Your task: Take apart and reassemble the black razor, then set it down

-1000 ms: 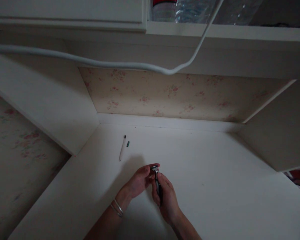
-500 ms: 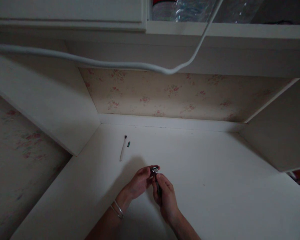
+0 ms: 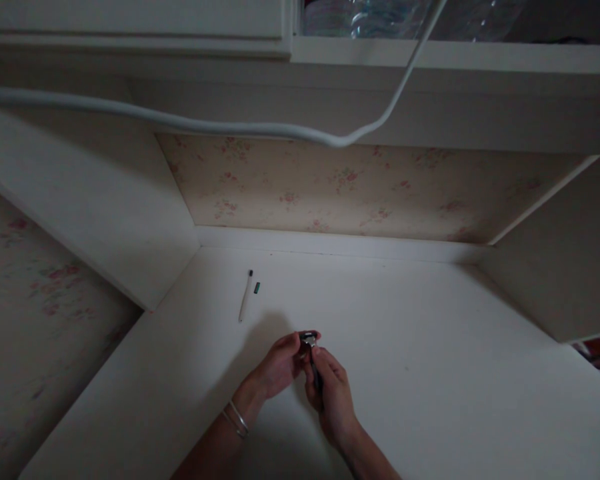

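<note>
Both of my hands are together over the white tabletop. In my right hand (image 3: 334, 393), closed fingers grip the dark handle (image 3: 317, 380) of a small tool with a shiny metal head (image 3: 309, 341); its exact kind is too small to make out. My left hand (image 3: 280, 365), with bangles at the wrist, pinches a small dark piece (image 3: 308, 333) against that metal head. Fingers partly cover both items. Farther back on the left lie a white toothbrush (image 3: 245, 298) with dark bristles and, beside it, a small green and dark piece (image 3: 257, 288).
The white tabletop (image 3: 430, 320) runs back to a low ledge (image 3: 330, 241) and floral wallpaper. White side panels (image 3: 100, 200) stand left and right. A pale cable (image 3: 260, 131) hangs across the upper view, below a shelf holding clear plastic items (image 3: 390, 19).
The dark piece and the metal head have tilted slightly between my fingers. Both hands stay in nearly the same place, and the toothbrush and green piece have not moved.
</note>
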Available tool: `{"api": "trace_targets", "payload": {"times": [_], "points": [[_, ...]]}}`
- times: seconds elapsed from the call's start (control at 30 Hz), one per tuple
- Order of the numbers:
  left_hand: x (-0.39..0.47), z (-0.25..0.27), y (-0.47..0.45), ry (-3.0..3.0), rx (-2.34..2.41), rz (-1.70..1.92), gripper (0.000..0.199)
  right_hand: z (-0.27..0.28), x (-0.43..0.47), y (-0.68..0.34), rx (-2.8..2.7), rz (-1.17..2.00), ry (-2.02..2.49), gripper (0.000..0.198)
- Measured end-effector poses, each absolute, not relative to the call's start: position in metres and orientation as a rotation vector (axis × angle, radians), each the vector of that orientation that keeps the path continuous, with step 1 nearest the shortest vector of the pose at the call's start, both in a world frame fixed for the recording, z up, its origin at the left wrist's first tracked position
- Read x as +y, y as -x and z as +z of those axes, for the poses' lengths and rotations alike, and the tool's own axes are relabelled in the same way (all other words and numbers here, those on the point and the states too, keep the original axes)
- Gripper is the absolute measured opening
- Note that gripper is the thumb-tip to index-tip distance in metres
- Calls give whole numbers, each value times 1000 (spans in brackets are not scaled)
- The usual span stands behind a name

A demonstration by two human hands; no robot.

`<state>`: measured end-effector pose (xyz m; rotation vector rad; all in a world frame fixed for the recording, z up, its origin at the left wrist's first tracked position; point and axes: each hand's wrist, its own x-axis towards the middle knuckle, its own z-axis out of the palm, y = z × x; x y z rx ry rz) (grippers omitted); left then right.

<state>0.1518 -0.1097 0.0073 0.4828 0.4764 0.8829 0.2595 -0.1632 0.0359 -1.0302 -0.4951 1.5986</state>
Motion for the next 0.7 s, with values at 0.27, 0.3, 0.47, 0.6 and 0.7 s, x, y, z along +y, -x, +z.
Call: {"api": "trace_targets", "payload": {"times": [0.27, 0.3, 0.47, 0.6, 0.7], "points": [[-110, 13, -150, -443, 508, 887, 42, 38, -163, -260, -640, 1638, 760, 23], [-110, 13, -150, -452, 508, 884, 43, 40, -162, -261, -638, 1645, 751, 20], [-109, 13, -151, -445, 544, 906, 45, 42, -163, -263, -644, 1627, 771, 21], [-109, 13, -152, -460, 543, 906, 46, 39, -164, -263, -684, 1591, 807, 21], [-110, 12, -152, -480, 527, 906, 46, 38, -165, -264, -705, 1587, 825, 23]]}}
